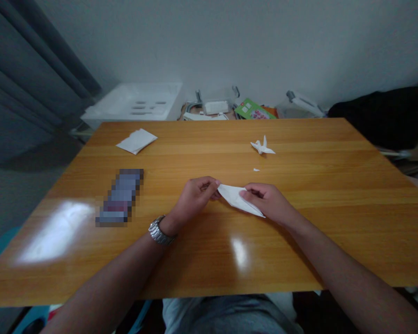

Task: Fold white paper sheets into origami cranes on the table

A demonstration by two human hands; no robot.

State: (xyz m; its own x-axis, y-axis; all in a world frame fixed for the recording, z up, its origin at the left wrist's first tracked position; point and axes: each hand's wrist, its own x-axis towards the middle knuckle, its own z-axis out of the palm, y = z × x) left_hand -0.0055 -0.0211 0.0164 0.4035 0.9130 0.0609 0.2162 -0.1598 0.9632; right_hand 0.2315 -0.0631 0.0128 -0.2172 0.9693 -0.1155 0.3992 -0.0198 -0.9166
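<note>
A folded piece of white paper (234, 196) lies on the wooden table (299, 232) between my hands. My left hand (194, 198), with a metal watch on its wrist, pinches the paper's left tip with curled fingers. My right hand (269, 202) presses and grips the paper's right side, fingers closed on it. A finished white paper crane (262, 147) stands farther back on the table, right of centre. A tiny paper scrap (256, 170) lies just in front of the crane.
A small stack of white paper sheets (137, 140) lies at the back left. A blurred dark flat object (121, 196) rests left of my hands. Behind the table sit a white plastic bin (135, 104), boxes and a green packet (252, 110). A curtain hangs at the left.
</note>
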